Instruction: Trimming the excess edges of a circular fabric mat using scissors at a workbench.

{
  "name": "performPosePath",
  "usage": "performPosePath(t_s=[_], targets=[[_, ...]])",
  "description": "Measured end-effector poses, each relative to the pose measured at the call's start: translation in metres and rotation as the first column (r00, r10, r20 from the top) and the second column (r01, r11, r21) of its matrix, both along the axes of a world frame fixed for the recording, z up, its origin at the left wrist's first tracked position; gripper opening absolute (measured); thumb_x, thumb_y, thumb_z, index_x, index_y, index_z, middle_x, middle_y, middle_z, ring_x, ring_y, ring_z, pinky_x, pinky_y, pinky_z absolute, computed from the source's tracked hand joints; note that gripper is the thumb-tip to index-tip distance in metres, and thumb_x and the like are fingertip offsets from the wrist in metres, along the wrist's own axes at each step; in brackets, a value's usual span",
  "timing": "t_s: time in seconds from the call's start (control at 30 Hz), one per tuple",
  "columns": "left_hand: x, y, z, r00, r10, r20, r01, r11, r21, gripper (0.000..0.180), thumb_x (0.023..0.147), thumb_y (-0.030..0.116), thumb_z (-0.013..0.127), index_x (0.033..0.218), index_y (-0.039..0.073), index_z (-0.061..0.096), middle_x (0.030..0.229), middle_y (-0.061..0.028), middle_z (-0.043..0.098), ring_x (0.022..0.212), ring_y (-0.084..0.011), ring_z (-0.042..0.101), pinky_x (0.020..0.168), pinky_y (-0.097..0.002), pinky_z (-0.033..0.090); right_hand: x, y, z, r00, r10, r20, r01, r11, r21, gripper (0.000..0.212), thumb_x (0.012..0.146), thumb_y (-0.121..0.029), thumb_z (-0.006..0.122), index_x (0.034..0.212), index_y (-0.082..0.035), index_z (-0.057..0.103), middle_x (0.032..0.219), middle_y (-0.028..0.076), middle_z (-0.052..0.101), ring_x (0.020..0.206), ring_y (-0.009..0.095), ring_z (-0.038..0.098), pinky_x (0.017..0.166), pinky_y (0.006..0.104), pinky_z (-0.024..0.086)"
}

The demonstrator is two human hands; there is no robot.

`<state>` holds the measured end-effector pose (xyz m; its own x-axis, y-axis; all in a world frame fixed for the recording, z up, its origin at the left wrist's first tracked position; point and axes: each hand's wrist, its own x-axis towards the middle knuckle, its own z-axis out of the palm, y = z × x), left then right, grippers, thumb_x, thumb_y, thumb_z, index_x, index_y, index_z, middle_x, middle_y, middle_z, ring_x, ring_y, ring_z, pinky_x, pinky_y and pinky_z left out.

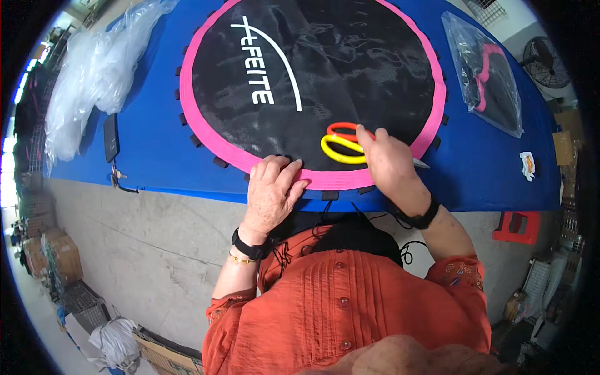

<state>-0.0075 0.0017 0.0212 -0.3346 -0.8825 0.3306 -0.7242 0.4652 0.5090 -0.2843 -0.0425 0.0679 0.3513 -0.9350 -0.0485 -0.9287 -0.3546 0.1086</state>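
Observation:
A round black trampoline mat (369, 75) with a wide pink border (334, 181), white lettering and black loops round its rim lies on the blue-covered table. My left hand (272, 190) is closed on the mat's near edge, left of its middle, with the fingers bent over the pink border and the thumb beside them. My right hand (390, 159) grips a pair of scissors (342, 152) above the near right part of the mat. Their red and yellow handles stick out to the left of the hand, and a blade tip shows past the wrist on the right.
Clear plastic sheeting (94, 78) and a black phone (111, 137) with keys (117, 177) lie at the table's left. A bagged folded black-and-pink mat (490, 75) and a small wrapper (527, 165) lie at the right. A red stool (517, 227) stands beyond the near right edge.

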Motion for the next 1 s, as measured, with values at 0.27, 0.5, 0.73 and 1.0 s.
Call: performPosePath(t_s=[0.27, 0.5, 0.73, 1.0], targets=[[0.018, 0.0, 0.0, 0.989, -0.039, -0.143, 0.049, 0.996, 0.068, 0.03, 0.095, 0.016, 0.077, 0.123, 0.004, 0.073, 0.125, -0.0153, 0.069, 0.126, -0.0377, 0.062, 0.111, -0.051, 0.047, 0.035, 0.027, 0.007, 0.971, 0.23, 0.068, -0.229, 0.973, -0.021, 0.045, 0.091, -0.016, 0.068, 0.135, -0.007, 0.07, 0.088, 0.01, 0.067, 0.072, 0.024, 0.074, 0.064, 0.0371, 0.061], [0.045, -0.011, -0.013, 0.921, 0.376, 0.1, -0.366, 0.924, -0.109, 0.043, 0.094, 0.024, 0.079, 0.131, 0.004, 0.069, 0.138, -0.0185, 0.065, 0.137, -0.0408, 0.057, 0.124, -0.0591, 0.035, 0.07, 0.009, 0.009, 0.97, 0.241, 0.028, -0.242, 0.967, 0.073, 0.046, 0.095, -0.017, 0.067, 0.14, -0.007, 0.066, 0.095, 0.011, 0.07, 0.08, 0.024, 0.077, 0.07, 0.0371, 0.062], [0.054, -0.01, -0.025, 0.939, 0.341, 0.037, -0.335, 0.935, -0.118, 0.047, 0.093, 0.028, 0.079, 0.131, 0.002, 0.067, 0.141, -0.0185, 0.065, 0.142, -0.0403, 0.055, 0.126, -0.0617, 0.033, 0.097, -0.007, 0.003, 0.965, 0.261, 0.024, -0.262, 0.965, 0.03, 0.047, 0.095, -0.017, 0.068, 0.14, -0.007, 0.065, 0.097, 0.012, 0.071, 0.082, 0.025, 0.077, 0.071, 0.0364, 0.063], [0.052, -0.01, -0.023, 0.937, 0.347, -0.043, -0.349, 0.934, -0.075, 0.047, 0.091, 0.022, 0.078, 0.13, 0.0, 0.064, 0.141, -0.0218, 0.066, 0.142, -0.043, 0.056, 0.126, -0.0592, 0.034, 0.107, -0.011, -0.001, 0.968, 0.253, -0.002, -0.253, 0.968, 0.006, 0.045, 0.096, -0.018, 0.068, 0.139, -0.006, 0.065, 0.097, 0.012, 0.071, 0.08, 0.023, 0.077, 0.067, 0.0341, 0.063]])
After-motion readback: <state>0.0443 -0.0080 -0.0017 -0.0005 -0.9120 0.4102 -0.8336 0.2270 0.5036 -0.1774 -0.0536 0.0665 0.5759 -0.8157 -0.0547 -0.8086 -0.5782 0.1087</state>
